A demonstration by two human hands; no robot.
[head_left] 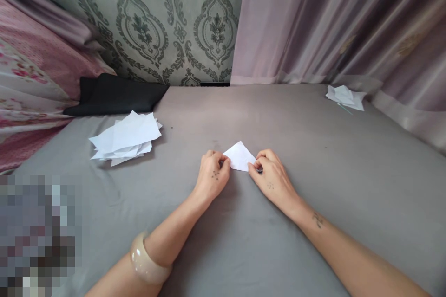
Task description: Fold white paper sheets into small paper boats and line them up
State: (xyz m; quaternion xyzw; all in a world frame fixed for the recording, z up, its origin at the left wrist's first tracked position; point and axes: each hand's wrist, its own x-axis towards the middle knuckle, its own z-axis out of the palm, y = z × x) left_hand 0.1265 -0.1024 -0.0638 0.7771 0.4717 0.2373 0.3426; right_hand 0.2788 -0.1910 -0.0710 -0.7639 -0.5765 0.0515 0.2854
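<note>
A small piece of white paper, with a pointed top corner, is held between my two hands over the grey cloth surface. My left hand pinches its left corner between thumb and fingers. At the opposite corner, my right hand grips it the same way, thumb toward me. The paper's lower edge runs nearly straight between my thumbs. Whether it is folded in layers cannot be made out.
To the left lies a loose stack of white paper sheets, with a folded black cloth behind it. A smaller heap of white papers sits at the far right, near the curtain. A patterned wall closes off the back.
</note>
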